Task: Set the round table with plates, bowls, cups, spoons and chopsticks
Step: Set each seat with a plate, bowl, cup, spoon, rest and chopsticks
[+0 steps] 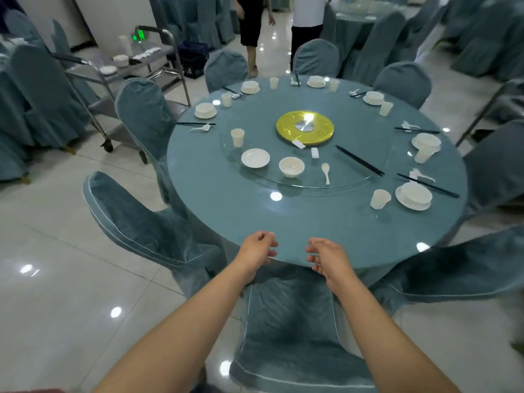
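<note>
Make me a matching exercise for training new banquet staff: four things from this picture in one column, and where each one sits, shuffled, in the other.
Things:
1. loose spoon
2. yellow disc
3. serving cart
4. left hand

Places:
A. on the floor, left of the table
B. at the table's near edge
C. on the glass turntable, right of a lone bowl
D. at the table's centre

Pairs: 1-C, 2-D, 3-A, 4-B

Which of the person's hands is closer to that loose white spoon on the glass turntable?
Right hand, almost directly below the spoon; left hand sits farther off, down-left.
</note>
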`<action>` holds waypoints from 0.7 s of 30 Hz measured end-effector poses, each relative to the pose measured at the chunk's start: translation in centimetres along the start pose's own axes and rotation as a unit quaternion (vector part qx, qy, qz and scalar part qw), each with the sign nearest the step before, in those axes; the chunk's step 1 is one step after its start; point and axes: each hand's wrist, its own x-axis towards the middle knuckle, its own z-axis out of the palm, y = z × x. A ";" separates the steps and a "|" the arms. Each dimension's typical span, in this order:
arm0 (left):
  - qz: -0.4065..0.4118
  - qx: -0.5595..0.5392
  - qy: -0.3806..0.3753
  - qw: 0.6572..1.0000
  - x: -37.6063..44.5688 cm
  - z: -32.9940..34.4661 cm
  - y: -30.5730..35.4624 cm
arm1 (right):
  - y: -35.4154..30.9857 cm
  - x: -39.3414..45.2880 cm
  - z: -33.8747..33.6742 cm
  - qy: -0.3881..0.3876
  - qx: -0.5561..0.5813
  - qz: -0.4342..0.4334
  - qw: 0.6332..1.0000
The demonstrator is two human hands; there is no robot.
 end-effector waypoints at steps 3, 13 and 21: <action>0.005 0.001 -0.032 0.999 1.9 -3.8 0.1 | 0.4 0.3 4.0 0.026 0.005 -0.003 1.000; 0.015 0.079 -0.106 0.991 5.9 -19.7 2.3 | 0.8 -1.0 20.9 0.103 0.091 0.034 0.990; 0.023 0.077 -0.140 0.987 9.4 -23.9 3.4 | -0.1 -0.8 24.5 0.148 0.097 0.026 0.984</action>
